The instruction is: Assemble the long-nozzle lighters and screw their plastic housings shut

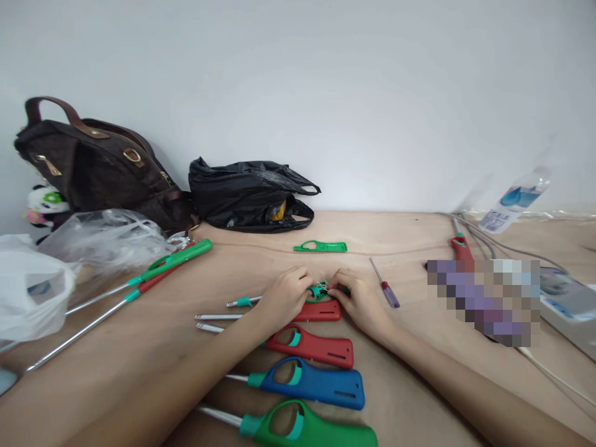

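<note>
Both hands meet over an opened green gas lighter, which lies on the table with its metal tube pointing left. My left hand is closed, its fingertips pinching at the lighter's middle. From the other side my right hand also pinches at the lighter, fingers bent. Thin white wire-like parts show between the fingertips, too small to make out fully. Behind the hands lies a loose green half shell. A screwdriver with a purple handle rests right of my right hand.
Nearer me lie red lighters, a blue lighter and a green lighter. More lighters lie at left by plastic bags. A black bag and backpack stand behind; a bottle and cables are right.
</note>
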`<state>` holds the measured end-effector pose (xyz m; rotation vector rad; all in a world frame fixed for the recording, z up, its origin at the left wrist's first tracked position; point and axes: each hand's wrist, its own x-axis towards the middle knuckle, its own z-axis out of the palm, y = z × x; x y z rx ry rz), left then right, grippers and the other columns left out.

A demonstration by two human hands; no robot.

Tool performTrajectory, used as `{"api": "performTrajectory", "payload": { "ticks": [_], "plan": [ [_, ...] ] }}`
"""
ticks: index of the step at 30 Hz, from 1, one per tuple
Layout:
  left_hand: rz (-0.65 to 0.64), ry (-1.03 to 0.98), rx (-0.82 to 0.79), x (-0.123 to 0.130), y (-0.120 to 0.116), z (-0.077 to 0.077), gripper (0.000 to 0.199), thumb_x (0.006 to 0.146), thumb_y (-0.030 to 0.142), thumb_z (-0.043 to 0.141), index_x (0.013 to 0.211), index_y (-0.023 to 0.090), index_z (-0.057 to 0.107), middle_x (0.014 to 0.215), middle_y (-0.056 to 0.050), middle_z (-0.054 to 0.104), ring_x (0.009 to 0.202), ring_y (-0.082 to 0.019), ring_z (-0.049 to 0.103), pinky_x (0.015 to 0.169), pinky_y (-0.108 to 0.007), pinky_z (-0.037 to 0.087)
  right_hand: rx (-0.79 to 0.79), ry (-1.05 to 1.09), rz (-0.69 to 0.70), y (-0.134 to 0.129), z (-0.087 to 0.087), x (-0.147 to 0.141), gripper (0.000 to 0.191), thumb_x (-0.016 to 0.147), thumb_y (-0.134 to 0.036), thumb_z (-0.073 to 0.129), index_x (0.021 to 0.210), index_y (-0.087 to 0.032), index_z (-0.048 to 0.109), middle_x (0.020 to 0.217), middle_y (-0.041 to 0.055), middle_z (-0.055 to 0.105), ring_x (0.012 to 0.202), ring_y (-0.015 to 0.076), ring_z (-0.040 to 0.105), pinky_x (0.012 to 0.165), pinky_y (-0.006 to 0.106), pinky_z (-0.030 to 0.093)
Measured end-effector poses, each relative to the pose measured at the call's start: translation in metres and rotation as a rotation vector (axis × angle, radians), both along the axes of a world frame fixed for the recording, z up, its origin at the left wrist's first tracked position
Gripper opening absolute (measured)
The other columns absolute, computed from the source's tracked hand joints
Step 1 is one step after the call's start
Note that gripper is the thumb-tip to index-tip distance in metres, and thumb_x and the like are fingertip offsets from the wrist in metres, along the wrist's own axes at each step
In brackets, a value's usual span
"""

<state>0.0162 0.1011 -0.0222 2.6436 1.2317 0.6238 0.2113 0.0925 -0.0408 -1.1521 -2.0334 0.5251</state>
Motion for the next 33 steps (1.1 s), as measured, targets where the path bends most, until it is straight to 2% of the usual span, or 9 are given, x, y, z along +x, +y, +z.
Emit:
{"api": "performTrajectory", "payload": {
  "ticks": [5,10,15,20,25,28,33],
  "plan": [
    [-0.051,0.070,0.075,0.000,-0.003,0.002,0.023,0.083,-0.001,0.045,0.087,0.017,0.060,0.086,-0.004,0.060,0.085,-0.019,0.058,0.078,-0.031,0.049,-0.020,0.010,-0.019,-0.001,0.001,-0.001,0.018,0.082,-0.004,0.055,0.074,-0.020,0.058,0.079,0.0035,0.065,0.079,0.0201,0.059,0.072,0.033,0.046],
    [-0.064,0.124,0.117,0.002,-0.006,0.005,0.020,0.085,0.002,0.046,0.086,0.016,0.060,0.084,-0.004,0.058,0.082,-0.019,0.057,0.075,-0.029,0.048,-0.039,0.028,-0.045,-0.001,0.001,-0.002,0.017,0.080,-0.004,0.056,0.074,-0.019,0.058,0.080,0.0035,0.066,0.078,0.0196,0.060,0.072,0.032,0.046],
    [-0.069,0.139,0.120,0.001,-0.004,0.004,0.021,0.084,0.002,0.046,0.086,0.017,0.060,0.085,-0.004,0.059,0.083,-0.019,0.057,0.076,-0.029,0.048,0.025,-0.020,-0.028,-0.002,0.002,-0.001,0.018,0.083,-0.005,0.054,0.074,-0.020,0.058,0.078,0.0035,0.063,0.079,0.0199,0.058,0.072,0.032,0.046],
    [-0.083,0.221,0.142,-0.001,-0.002,0.001,0.026,0.084,0.000,0.041,0.087,0.016,0.061,0.086,-0.006,0.059,0.083,-0.020,0.057,0.075,-0.031,0.048,0.237,-0.240,0.058,-0.003,-0.001,0.001,0.023,0.092,-0.010,0.045,0.079,-0.019,0.062,0.081,0.0081,0.062,0.078,0.0222,0.056,0.070,0.034,0.047],
    [-0.092,0.435,0.174,0.007,-0.012,0.015,0.024,0.079,-0.003,0.046,0.088,0.013,0.061,0.090,-0.009,0.061,0.085,-0.023,0.058,0.073,-0.033,0.048,0.366,-0.524,0.139,-0.003,0.002,0.006,0.027,0.090,-0.006,0.043,0.090,-0.016,0.068,0.089,0.0125,0.063,0.082,0.0246,0.054,0.072,0.037,0.048],
    [-0.060,0.528,0.127,0.015,-0.022,0.025,0.027,0.074,-0.004,0.050,0.092,0.011,0.063,0.096,-0.012,0.062,0.089,-0.025,0.058,0.072,-0.033,0.048,0.302,-0.539,0.176,-0.002,0.010,0.011,0.026,0.088,-0.006,0.046,0.096,-0.015,0.069,0.093,0.0125,0.064,0.085,0.0247,0.057,0.074,0.037,0.049],
    [-0.050,0.507,0.076,0.015,-0.027,0.029,0.031,0.071,-0.004,0.051,0.095,0.011,0.064,0.100,-0.013,0.061,0.090,-0.027,0.058,0.071,-0.033,0.048,0.030,-0.311,0.259,0.003,0.025,0.022,0.028,0.086,-0.006,0.051,0.101,-0.019,0.070,0.096,0.0072,0.066,0.089,0.0201,0.061,0.081,0.034,0.050]
  ]
}}
